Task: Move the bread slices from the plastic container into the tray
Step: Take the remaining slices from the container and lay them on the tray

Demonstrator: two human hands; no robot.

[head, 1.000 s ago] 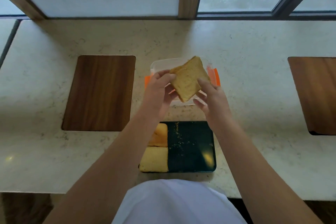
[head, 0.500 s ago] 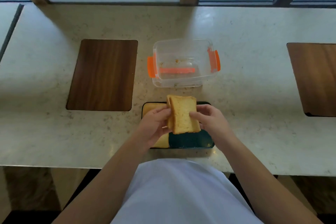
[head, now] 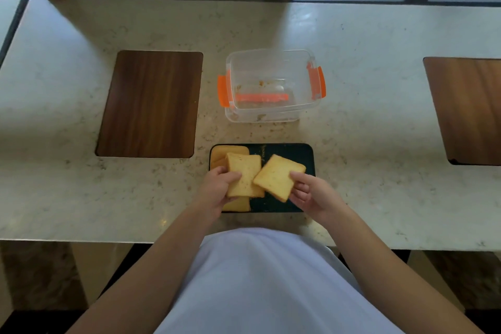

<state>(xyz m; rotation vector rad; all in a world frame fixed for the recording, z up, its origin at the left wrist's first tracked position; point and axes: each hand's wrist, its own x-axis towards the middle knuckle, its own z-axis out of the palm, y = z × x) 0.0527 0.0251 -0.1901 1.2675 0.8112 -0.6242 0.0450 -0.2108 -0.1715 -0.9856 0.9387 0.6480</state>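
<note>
1. Both hands have bread right now. The left slice [head: 244,175] is pinched at its left edge by the left hand [head: 217,192], and the right slice [head: 276,176] is held at its near-right corner by the right hand [head: 311,195]. So each grip is closed on a slice, and both slices hang just over the dark tray [head: 303,152].
2. Step-wise, I'd say this is the placing part. The plastic container [head: 271,84] behind the tray looks empty apart from crumbs, so these are probably the last two.
3. The tray's left side already has a few slices [head: 227,153] lying flat, and the right half is bare. Next move: lower the right slice onto that bare patch, then find room for the left one.
4. Forearms come in from below, wrists angled inward, thumbs on top of the bread.
5. Everything sits on the pale stone table [head: 379,116].
</note>
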